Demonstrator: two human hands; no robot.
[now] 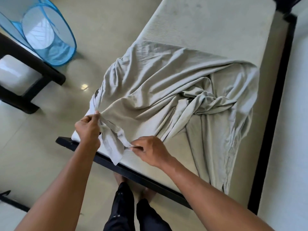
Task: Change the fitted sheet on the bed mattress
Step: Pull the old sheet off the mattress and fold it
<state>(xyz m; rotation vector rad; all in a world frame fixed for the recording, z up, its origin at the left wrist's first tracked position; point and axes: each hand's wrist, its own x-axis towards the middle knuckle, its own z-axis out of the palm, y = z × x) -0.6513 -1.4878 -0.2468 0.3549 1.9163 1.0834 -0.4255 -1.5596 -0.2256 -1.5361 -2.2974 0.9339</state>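
Note:
A pale grey-green fitted sheet lies crumpled over the near half of the mattress, whose far half is bare. At the near left corner of the mattress my left hand pinches the sheet's edge between thumb and fingers. My right hand pinches the same hem a little to the right, over the foot end. A loose flap of sheet hangs between the two hands, over the black bed frame.
A blue mesh laundry hamper lies on the tiled floor at upper left, beside a black frame of another piece of furniture. The bed's right side runs along a white wall. My legs and bare feet stand at the foot of the bed.

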